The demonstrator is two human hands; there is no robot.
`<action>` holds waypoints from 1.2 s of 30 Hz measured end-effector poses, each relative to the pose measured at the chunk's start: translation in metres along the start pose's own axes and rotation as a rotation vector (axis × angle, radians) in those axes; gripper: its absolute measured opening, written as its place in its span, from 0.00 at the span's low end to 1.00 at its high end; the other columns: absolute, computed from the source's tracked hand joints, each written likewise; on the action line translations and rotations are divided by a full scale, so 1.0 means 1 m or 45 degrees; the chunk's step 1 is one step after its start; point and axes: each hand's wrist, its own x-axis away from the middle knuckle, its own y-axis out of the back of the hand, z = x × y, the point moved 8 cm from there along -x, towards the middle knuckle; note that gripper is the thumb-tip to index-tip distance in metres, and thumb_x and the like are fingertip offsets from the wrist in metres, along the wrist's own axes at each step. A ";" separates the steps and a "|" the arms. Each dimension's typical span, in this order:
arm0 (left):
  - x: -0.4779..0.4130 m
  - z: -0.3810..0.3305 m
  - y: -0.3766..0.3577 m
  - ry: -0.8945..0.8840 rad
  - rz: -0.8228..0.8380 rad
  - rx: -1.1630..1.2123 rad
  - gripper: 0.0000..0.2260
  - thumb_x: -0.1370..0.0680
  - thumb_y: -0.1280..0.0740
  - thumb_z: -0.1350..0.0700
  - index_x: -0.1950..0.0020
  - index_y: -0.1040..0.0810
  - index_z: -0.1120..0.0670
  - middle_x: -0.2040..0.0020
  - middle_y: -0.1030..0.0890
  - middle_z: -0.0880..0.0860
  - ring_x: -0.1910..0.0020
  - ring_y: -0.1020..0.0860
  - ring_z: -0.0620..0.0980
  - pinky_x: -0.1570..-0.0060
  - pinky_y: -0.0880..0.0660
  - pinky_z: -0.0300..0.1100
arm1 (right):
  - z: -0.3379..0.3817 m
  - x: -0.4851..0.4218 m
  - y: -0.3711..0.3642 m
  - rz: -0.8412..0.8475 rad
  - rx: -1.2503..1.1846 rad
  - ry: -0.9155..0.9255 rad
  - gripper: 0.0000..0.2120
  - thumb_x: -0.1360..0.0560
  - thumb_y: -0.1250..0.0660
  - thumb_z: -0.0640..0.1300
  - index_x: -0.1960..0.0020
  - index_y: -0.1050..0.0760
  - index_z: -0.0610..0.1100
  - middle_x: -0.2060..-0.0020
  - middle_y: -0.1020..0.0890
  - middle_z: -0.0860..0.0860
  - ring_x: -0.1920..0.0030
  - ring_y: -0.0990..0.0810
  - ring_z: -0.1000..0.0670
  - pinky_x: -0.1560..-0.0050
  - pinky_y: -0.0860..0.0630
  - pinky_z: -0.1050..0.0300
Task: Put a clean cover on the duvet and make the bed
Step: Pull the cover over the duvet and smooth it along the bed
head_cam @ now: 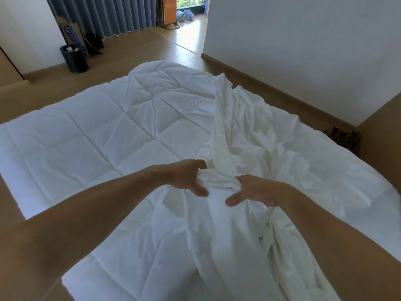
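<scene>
A white quilted duvet point(91, 135) lies spread flat across the bed, its far end folded back on itself. A thin white cover point(256, 135), crumpled and wrinkled, lies over the right half and trails toward me. Both hands hold a bunched fold of this cover near the bed's middle. My left hand point(186, 178) grips the bunch from the left, fingers hidden in the cloth, thumb out. My right hand point(253, 193) grips it from the right, thumb pointing left.
Wooden floor point(134, 53) surrounds the bed. A dark bin point(74, 58) and a cardboard box point(73, 34) stand at the far left by grey curtains point(104, 14). A white wall point(303, 51) runs along the right. Dark shoes point(345, 137) lie by the bed's right side.
</scene>
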 end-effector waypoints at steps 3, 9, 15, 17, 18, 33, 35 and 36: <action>-0.001 0.004 -0.006 0.033 0.017 -0.142 0.35 0.34 0.21 0.45 0.33 0.34 0.46 0.50 0.22 0.47 0.50 0.23 0.51 0.54 0.24 0.43 | -0.003 -0.003 0.008 -0.135 0.163 -0.029 0.17 0.31 0.24 0.37 0.43 0.19 0.45 0.47 0.15 0.45 0.45 0.18 0.44 0.37 0.23 0.47; 0.006 -0.030 -0.021 -0.065 -0.042 0.090 0.50 0.36 0.20 0.42 0.22 0.45 0.45 0.34 0.28 0.46 0.38 0.28 0.49 0.41 0.28 0.43 | 0.011 -0.005 0.013 -0.205 0.161 0.034 0.10 0.31 0.27 0.36 0.50 0.20 0.42 0.59 0.19 0.48 0.56 0.21 0.50 0.52 0.27 0.57; 0.001 -0.029 -0.043 -0.020 -0.045 -0.029 0.14 0.29 0.25 0.55 0.50 0.27 0.50 0.56 0.23 0.47 0.57 0.24 0.49 0.60 0.30 0.38 | 0.014 -0.004 0.007 -0.150 0.324 -0.001 0.14 0.33 0.24 0.40 0.48 0.20 0.44 0.53 0.16 0.44 0.50 0.17 0.45 0.44 0.22 0.49; 0.003 -0.019 -0.046 0.034 0.072 -0.126 0.08 0.28 0.28 0.57 0.58 0.27 0.52 0.62 0.23 0.49 0.61 0.24 0.51 0.64 0.29 0.40 | 0.011 -0.004 -0.002 -0.059 0.431 -0.057 0.12 0.34 0.24 0.42 0.51 0.20 0.46 0.56 0.16 0.46 0.54 0.17 0.45 0.49 0.21 0.50; 0.004 -0.014 -0.047 0.075 0.125 -0.148 0.08 0.27 0.29 0.57 0.60 0.28 0.53 0.64 0.24 0.50 0.63 0.24 0.51 0.66 0.29 0.41 | 0.010 -0.005 -0.006 -0.033 0.456 -0.071 0.11 0.34 0.24 0.41 0.52 0.20 0.46 0.57 0.17 0.46 0.55 0.17 0.45 0.51 0.21 0.51; 0.024 -0.001 -0.030 0.150 0.225 0.574 0.11 0.37 0.32 0.53 0.56 0.21 0.53 0.61 0.20 0.49 0.61 0.21 0.48 0.56 0.25 0.42 | 0.019 -0.008 -0.016 -0.041 0.072 0.049 0.13 0.42 0.33 0.46 0.59 0.23 0.42 0.64 0.23 0.46 0.60 0.24 0.45 0.56 0.29 0.50; 0.026 -0.007 -0.034 0.114 0.308 0.496 0.15 0.36 0.25 0.47 0.53 0.20 0.50 0.61 0.19 0.45 0.61 0.20 0.44 0.56 0.25 0.38 | 0.013 -0.005 -0.020 0.037 0.024 -0.012 0.18 0.39 0.26 0.49 0.53 0.20 0.41 0.59 0.19 0.45 0.57 0.20 0.46 0.51 0.26 0.51; 0.025 -0.009 -0.036 0.088 0.345 0.341 0.15 0.35 0.22 0.46 0.53 0.20 0.49 0.62 0.19 0.43 0.63 0.21 0.42 0.60 0.26 0.35 | 0.011 -0.003 -0.024 0.094 0.114 -0.029 0.18 0.36 0.23 0.49 0.49 0.19 0.43 0.55 0.16 0.47 0.55 0.17 0.48 0.48 0.23 0.53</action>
